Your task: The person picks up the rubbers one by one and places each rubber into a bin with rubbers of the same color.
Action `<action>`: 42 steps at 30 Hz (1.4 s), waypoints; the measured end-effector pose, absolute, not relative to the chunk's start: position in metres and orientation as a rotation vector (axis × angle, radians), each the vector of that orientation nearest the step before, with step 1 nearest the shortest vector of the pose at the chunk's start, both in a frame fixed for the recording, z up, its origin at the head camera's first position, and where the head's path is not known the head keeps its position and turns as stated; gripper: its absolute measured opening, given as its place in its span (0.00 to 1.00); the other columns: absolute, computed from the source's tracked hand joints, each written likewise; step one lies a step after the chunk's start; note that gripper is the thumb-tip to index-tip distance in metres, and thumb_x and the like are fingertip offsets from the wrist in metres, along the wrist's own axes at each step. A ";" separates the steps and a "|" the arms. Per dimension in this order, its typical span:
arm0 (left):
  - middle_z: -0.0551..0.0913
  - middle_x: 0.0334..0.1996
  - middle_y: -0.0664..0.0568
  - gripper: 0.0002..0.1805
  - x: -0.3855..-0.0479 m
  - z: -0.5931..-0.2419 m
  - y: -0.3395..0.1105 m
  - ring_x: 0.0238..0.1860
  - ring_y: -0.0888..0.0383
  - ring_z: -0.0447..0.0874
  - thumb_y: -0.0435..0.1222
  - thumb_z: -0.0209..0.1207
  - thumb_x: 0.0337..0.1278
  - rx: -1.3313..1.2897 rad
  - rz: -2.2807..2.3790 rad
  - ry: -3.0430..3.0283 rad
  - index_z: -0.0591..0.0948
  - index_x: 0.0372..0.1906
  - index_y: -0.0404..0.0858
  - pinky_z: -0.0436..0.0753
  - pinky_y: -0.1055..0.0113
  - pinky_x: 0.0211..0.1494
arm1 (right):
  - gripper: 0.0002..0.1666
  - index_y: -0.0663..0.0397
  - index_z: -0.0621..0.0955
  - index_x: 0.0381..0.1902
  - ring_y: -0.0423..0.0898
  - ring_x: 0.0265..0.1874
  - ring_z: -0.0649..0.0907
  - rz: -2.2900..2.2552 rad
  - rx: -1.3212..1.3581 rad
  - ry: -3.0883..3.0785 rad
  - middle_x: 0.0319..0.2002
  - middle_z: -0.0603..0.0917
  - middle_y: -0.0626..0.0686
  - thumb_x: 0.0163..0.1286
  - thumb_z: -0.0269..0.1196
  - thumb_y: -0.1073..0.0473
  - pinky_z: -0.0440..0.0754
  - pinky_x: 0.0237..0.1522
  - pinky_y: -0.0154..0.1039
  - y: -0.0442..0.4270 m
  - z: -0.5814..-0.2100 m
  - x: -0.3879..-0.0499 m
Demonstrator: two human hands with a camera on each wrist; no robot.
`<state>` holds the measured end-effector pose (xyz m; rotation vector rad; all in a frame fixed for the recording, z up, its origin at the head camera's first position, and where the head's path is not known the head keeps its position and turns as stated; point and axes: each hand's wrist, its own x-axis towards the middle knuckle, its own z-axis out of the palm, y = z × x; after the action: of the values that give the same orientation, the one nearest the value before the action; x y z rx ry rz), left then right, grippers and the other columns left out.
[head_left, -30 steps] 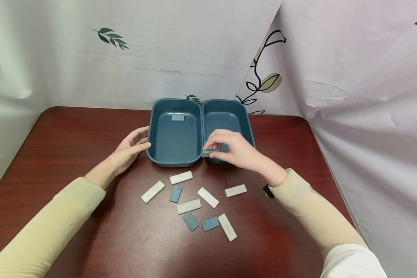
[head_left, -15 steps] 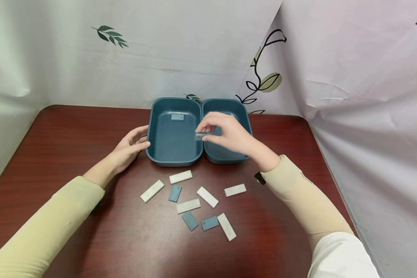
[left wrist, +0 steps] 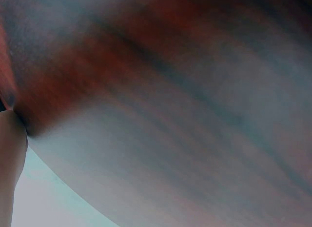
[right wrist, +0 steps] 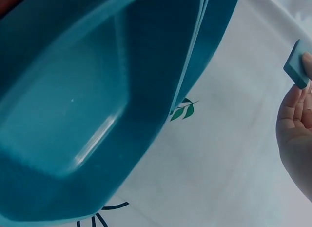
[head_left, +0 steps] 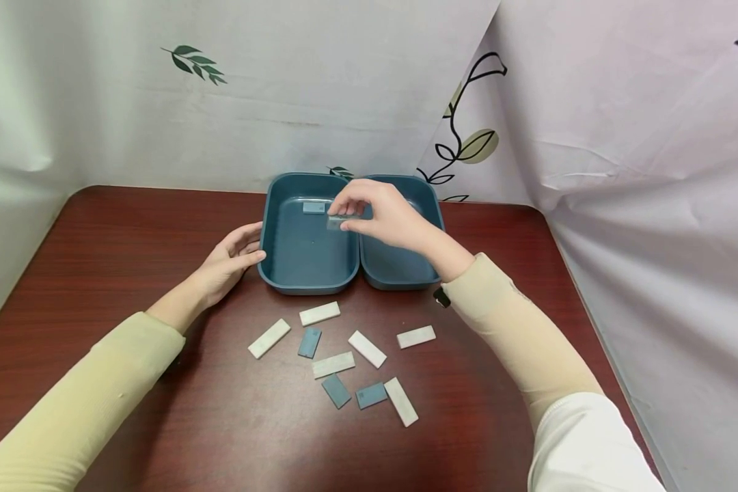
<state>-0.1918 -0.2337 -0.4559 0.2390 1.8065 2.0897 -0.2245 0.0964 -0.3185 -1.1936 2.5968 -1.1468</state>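
Note:
My right hand (head_left: 384, 215) pinches a small blue-grey block (head_left: 335, 223) between thumb and fingertips, above the right side of the left blue bin (head_left: 307, 290). The right wrist view shows this block (right wrist: 295, 63) at the far right edge. On that bin's floor, near its back wall, lies another blue-grey block (head_left: 313, 208). My left hand (head_left: 229, 265) rests against the outside of the left bin, fingers relaxed along the wall and thumb at the rim. Part of the right blue bin (head_left: 400, 282) is hidden behind my right hand and forearm.
In front of the bins lie several loose blocks on the dark red table (head_left: 221, 424). Some are long and whitish, such as a white block (head_left: 367, 349); others are shorter and blue-grey, such as a blue-grey block (head_left: 336, 391). A white curtain (head_left: 283, 96) hangs behind.
My right hand has carried the blue-grey block from the front of the right bin, back and leftward, over the left bin. The left hand has stayed at the left bin's side.

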 end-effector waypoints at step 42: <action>0.72 0.70 0.57 0.33 -0.192 -0.456 -0.235 0.66 0.68 0.77 0.28 0.54 0.80 0.267 2.117 1.783 0.60 0.82 0.39 0.75 0.79 0.67 | 0.11 0.60 0.87 0.53 0.49 0.48 0.81 -1.149 -0.872 2.608 0.49 0.85 0.57 0.75 0.67 0.68 0.81 0.54 0.38 0.048 -0.346 -0.309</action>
<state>-0.1922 -0.2346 -0.4562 0.2666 1.7830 2.1169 -0.3093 0.0483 -0.3460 -0.8718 2.6082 -1.1491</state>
